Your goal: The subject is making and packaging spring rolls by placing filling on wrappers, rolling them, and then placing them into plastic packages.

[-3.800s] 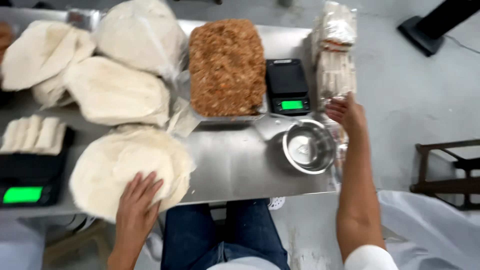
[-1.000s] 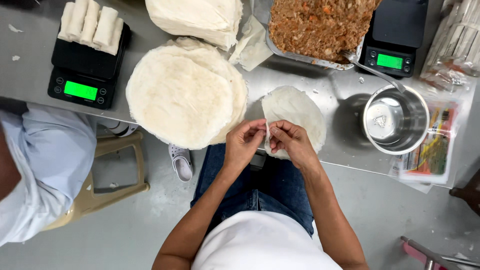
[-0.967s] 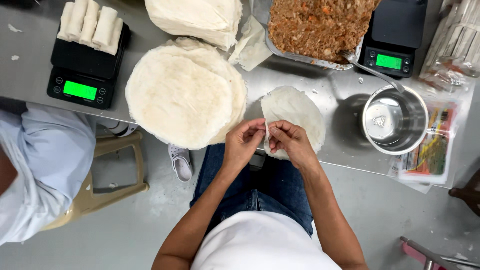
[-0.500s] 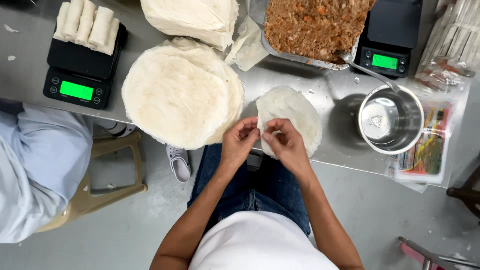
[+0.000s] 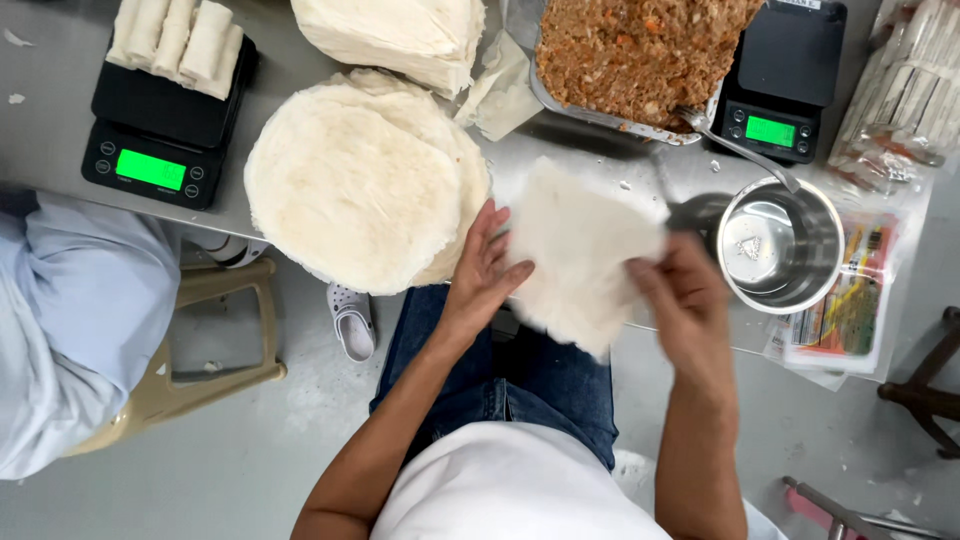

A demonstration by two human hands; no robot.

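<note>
A thin white wrapper sheet (image 5: pixel 580 255) is up in the air, just above the near edge of the steel table (image 5: pixel 60 110). It looks a bit blurry. The right hand (image 5: pixel 685 300) holds it by its right edge, with the fingers pinched on the sheet. The left hand (image 5: pixel 485 265) is at the sheet's left edge. Its fingers are spread out flat and straight, and they touch the sheet but do not grip it.

Just to the left of the left hand lies a big round stack of wrappers (image 5: pixel 365 180), flat on the table. The hand's fingertips are right beside its edge. Behind that stack sits another pile of folded wrappers (image 5: pixel 395 35).

To the right of the held sheet stands a shiny metal bowl (image 5: pixel 782 245). A spoon (image 5: pixel 735 148) rests with its handle over the bowl's rim and its other end in a metal tray of brown minced filling (image 5: pixel 640 50). Next to the tray is a black kitchen scale (image 5: pixel 780 85) with a green screen. Clear bags of wrappers (image 5: pixel 900 95) lie at the far right.

At the far left is a second black scale (image 5: pixel 165 135) with white rolled-up rolls (image 5: pixel 180 40) on top. Another person in a light blue sleeve (image 5: pixel 70 320) sits there, near a tan plastic stool (image 5: pixel 200 340).
</note>
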